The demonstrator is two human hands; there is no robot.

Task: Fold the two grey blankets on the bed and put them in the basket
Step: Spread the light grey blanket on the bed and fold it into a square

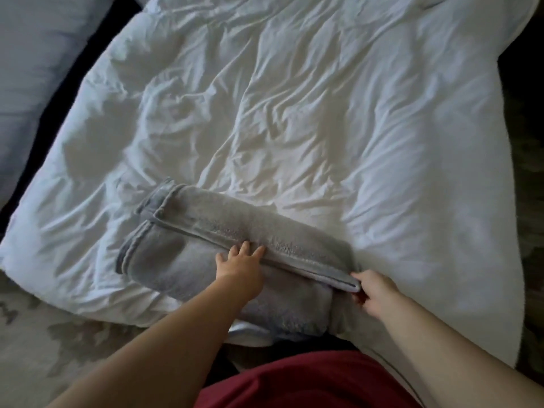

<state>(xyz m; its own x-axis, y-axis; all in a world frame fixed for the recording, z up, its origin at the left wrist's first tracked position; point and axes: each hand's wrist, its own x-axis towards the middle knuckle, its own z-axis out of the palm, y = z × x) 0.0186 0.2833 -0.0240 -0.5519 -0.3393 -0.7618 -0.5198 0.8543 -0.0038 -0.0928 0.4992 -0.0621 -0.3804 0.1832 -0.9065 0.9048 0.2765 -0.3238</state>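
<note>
Grey blanket [206,231] lies near the front edge of the bed [323,113], partly folded, with its top layer doubled over lengthwise. Left hand [240,265] is flat, fingers straight, pressing on the hemmed edge of that fold. Right hand [375,294] pinches the near corner of the same layer. Only one blanket visible, basket not in view. For this fold, I'd anchor with the left, pull the corner taut with the right, line up hems before creasing, then smooth outward. The soft bed lets layers creep.
</note>
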